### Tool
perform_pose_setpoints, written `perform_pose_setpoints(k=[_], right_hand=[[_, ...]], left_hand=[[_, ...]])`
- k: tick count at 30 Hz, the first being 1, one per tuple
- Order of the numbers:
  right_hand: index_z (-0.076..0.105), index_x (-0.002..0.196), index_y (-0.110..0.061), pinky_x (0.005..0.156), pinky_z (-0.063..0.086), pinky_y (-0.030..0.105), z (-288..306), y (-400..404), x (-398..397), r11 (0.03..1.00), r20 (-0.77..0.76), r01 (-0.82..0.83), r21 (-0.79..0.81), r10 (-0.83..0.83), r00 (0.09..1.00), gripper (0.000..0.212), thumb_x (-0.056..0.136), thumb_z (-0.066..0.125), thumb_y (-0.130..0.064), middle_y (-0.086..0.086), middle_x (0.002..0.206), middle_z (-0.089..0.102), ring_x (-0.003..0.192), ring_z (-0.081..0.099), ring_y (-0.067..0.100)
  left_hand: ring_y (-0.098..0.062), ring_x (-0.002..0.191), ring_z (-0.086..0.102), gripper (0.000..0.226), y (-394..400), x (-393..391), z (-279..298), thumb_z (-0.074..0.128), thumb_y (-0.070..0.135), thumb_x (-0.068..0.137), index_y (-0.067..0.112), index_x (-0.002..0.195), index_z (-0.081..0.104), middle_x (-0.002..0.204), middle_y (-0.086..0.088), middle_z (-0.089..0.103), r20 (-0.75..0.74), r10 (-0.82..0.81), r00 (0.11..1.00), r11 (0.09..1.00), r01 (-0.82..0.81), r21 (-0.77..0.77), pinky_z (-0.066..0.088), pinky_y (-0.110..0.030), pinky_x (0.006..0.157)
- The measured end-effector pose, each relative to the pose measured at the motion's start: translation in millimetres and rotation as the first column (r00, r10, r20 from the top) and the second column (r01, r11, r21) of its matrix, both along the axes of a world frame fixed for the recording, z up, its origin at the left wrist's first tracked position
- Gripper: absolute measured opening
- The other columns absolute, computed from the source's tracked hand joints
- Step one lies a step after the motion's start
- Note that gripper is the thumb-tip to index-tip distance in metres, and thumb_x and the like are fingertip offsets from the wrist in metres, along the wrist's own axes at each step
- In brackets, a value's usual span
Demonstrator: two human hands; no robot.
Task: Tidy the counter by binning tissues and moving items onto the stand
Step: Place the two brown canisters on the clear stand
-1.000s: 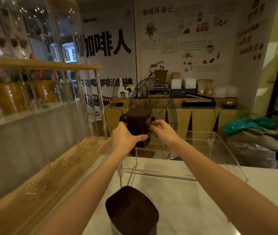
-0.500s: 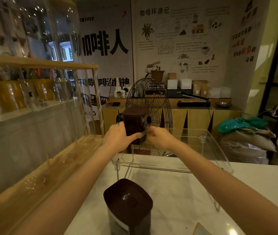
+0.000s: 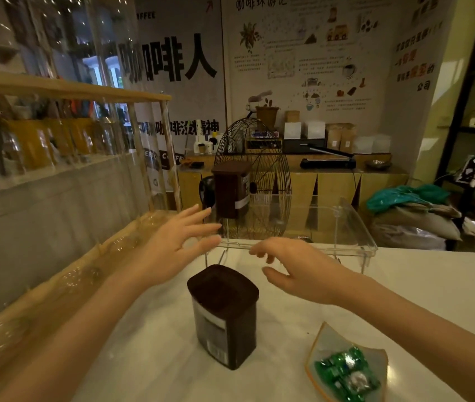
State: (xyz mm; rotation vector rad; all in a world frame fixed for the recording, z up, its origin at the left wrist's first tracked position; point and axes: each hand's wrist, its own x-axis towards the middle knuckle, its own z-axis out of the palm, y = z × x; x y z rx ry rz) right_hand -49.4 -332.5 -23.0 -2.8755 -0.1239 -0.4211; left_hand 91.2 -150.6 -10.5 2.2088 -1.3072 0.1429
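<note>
On top of the clear stand (image 3: 346, 224), left end, sits one brown canister (image 3: 230, 190), nobody touching it. Both hands, left hand (image 3: 172, 248) and right hand (image 3: 297, 271), hover with a loose, empty grip over a second brown canister (image 3: 224, 314) on the table (image 3: 274, 372), near a candy dish (image 3: 346, 364).

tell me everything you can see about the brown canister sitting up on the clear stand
The brown canister is a tall, squarish container with rounded corners, seemingly plastic, with a darker brown lid closed on top and a pale label with lettering wrapping its right side. It stands upright at the left end of the clear acrylic stand, in front of a wire fan guard. Neither hand touches it: the left hand is open just below and to its left.
</note>
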Motion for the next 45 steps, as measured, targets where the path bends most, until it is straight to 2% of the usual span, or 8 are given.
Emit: perform_pose_setpoints(k=[8,14,21,27,30,35,40,45], right_hand=[[0.039,0.134,-0.021,0.091,0.05,0.027,-40,2,1,0.951,-0.321,0.075,0.3,0.026,0.947,0.063,0.079,0.066,-0.036,0.002,0.129,0.056,0.108,0.058,0.013],[0.047,0.126,-0.023,0.094,0.05,0.03,-58,13,9,0.882,-0.381,0.058,0.467,0.142,0.914,0.056,0.076,0.071,-0.024,0.002,0.125,0.06,0.111,0.057,0.016],[0.055,0.119,-0.013,0.089,0.053,0.038,-63,24,8,0.874,-0.301,0.05,0.484,0.113,0.947,0.048,0.075,0.073,-0.018,0.011,0.115,0.066,0.102,0.063,0.025],[0.049,0.125,-0.017,0.09,0.051,0.032,-56,31,0,0.914,-0.3,0.021,0.406,0.112,0.947,0.049,0.081,0.066,-0.028,0.007,0.122,0.064,0.107,0.06,0.019],[0.039,0.134,-0.02,0.095,0.049,0.034,-41,34,-7,0.952,-0.296,0.003,0.307,0.093,0.951,0.057,0.084,0.058,-0.04,0.004,0.131,0.058,0.115,0.056,0.018],[0.036,0.134,-0.025,0.093,0.048,0.029,-3,32,-21,0.955,-0.149,-0.034,0.294,0.081,0.985,0.054,0.086,0.054,-0.043,0.0,0.13,0.058,0.111,0.055,0.012],[0.042,0.131,-0.027,0.095,0.047,0.028,33,22,-22,0.917,0.018,-0.03,0.397,0.025,1.0,0.051,0.084,0.058,-0.038,-0.007,0.128,0.059,0.11,0.055,0.006],[0.051,0.124,-0.024,0.09,0.053,0.03,58,4,-16,0.863,0.128,-0.005,0.505,-0.069,0.989,0.045,0.082,0.064,-0.032,-0.006,0.114,0.066,0.101,0.063,0.008]], left_hand=[[-0.009,0.132,0.028,0.106,26,-53,-50,0.057,0.074,0.05,0.032,0.14,0.019,0.15,0.009,0.026,-0.246,0.188,0.951,0.982,-0.178,0.061,0.029,-0.035,0.111],[-0.009,0.107,0.048,0.094,20,-65,-66,0.079,0.042,0.058,0.029,0.136,0.027,0.135,0.003,0.049,-0.429,0.193,0.882,0.965,-0.249,-0.079,0.043,-0.023,0.089],[-0.018,0.124,0.045,0.117,8,-70,-78,0.08,0.055,0.046,0.026,0.141,0.018,0.139,0.002,0.046,-0.342,0.281,0.897,0.947,-0.317,-0.05,0.043,-0.036,0.102],[-0.012,0.107,0.052,0.106,11,-70,-62,0.087,0.034,0.047,0.02,0.135,0.03,0.124,0.003,0.054,-0.393,0.249,0.885,0.943,-0.313,-0.109,0.046,-0.026,0.091],[-0.018,0.108,0.056,0.101,17,-66,-42,0.089,0.03,0.044,0.024,0.13,0.037,0.116,0.006,0.056,-0.467,0.205,0.86,0.949,-0.291,-0.121,0.05,-0.035,0.093],[-0.017,0.104,0.06,0.091,17,-65,3,0.087,0.015,0.046,0.022,0.125,0.045,0.111,0.001,0.064,-0.522,0.063,0.851,0.952,-0.209,-0.225,0.05,-0.027,0.085],[-0.015,0.095,0.065,0.101,-2,-55,47,0.083,0.023,0.033,0.023,0.124,0.042,0.105,0.004,0.066,-0.543,-0.023,0.84,0.941,-0.164,-0.295,0.053,-0.037,0.085],[-0.009,0.094,0.064,0.081,-29,-39,74,0.08,0.012,0.054,0.018,0.126,0.043,0.102,0.004,0.067,-0.526,-0.134,0.84,0.931,-0.076,-0.358,0.052,-0.027,0.079]])
